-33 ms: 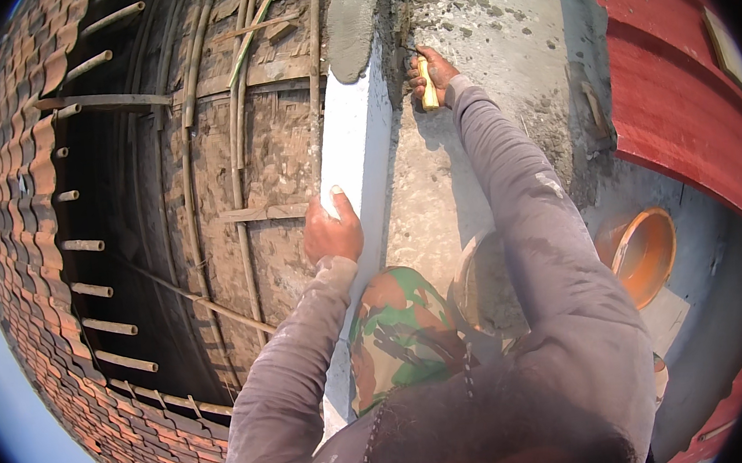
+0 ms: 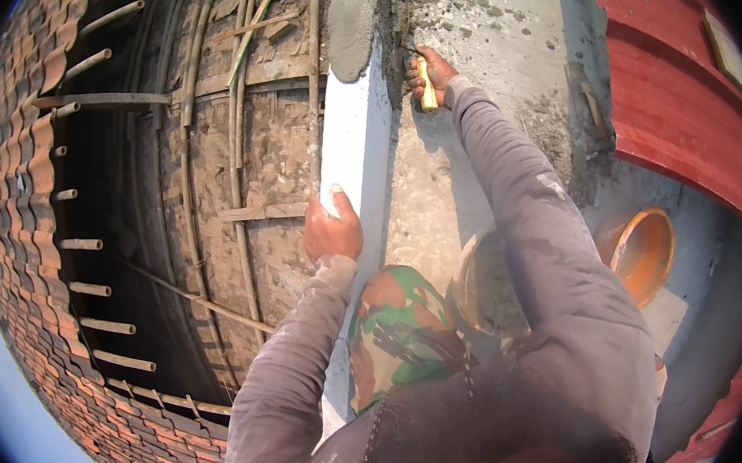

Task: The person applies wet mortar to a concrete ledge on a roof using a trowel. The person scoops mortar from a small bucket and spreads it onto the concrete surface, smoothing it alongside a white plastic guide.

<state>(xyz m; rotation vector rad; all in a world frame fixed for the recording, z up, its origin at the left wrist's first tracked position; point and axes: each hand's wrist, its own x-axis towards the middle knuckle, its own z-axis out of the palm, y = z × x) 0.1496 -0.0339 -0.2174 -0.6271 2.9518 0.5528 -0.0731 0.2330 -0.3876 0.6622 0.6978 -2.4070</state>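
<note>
Outside in bright sun, an old tiled roof (image 2: 28, 200) is on the left and a red metal sheet (image 2: 685, 89) is on the right, with a long white wall (image 2: 349, 136) between them. Wet grey mortar (image 2: 352, 30) sits on the far end of the wall's top. The right hand (image 2: 440, 74) is just past the wall's right edge, over the grey slab (image 2: 422, 205), with its fingers curled tight round a yellow-handled tool (image 2: 427, 96). The tool's working end is too hard to make out. The left hand (image 2: 333, 226) is at the wall's left edge, nearer the body, thumb on top; its fingers are hidden, so I can't tell how far open they are. To do this part well, I think the left hand should lean there firmly so the body won't tip. The right hand should push softly and evenly, with the tool's end flat. Too hard a push could drag the mortar off the edge. Slow strokes look best, with all 2 elbows loose.
</note>
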